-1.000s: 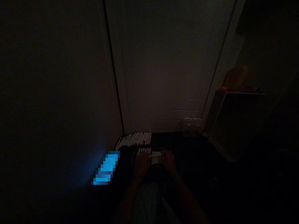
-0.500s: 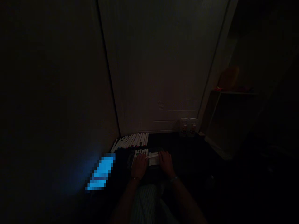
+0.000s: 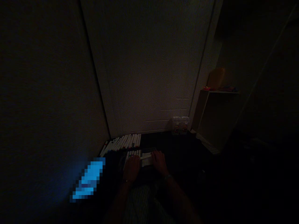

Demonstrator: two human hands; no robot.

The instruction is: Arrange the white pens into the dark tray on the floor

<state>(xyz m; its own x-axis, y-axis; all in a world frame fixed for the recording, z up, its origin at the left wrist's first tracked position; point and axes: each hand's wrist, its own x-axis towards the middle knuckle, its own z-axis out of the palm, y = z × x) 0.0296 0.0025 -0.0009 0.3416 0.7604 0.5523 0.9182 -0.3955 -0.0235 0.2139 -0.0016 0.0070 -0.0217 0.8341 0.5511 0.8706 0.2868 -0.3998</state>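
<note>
A broad dark surface (image 3: 169, 143) carries everything near the hands, with a fanned row of loose white markers (image 3: 126, 141) at its far left, beyond the left hand. Nearer the person lies an open case (image 3: 153, 149), with more upright-lying markers (image 3: 133, 153) in its left part and a pale sheet or panel (image 3: 147, 162) in its right part. The left hand (image 3: 132, 166) is over the left part, the right hand (image 3: 159, 160) at the right edge. Between them, above the pale part, is one slim white marker (image 3: 146, 157). Its long axis runs crosswise from hand to hand, the right end slightly farther from the person. Neither hand is clearly nearer: curled fingers meet each end, though the dimness hides whether they grip it.
</note>
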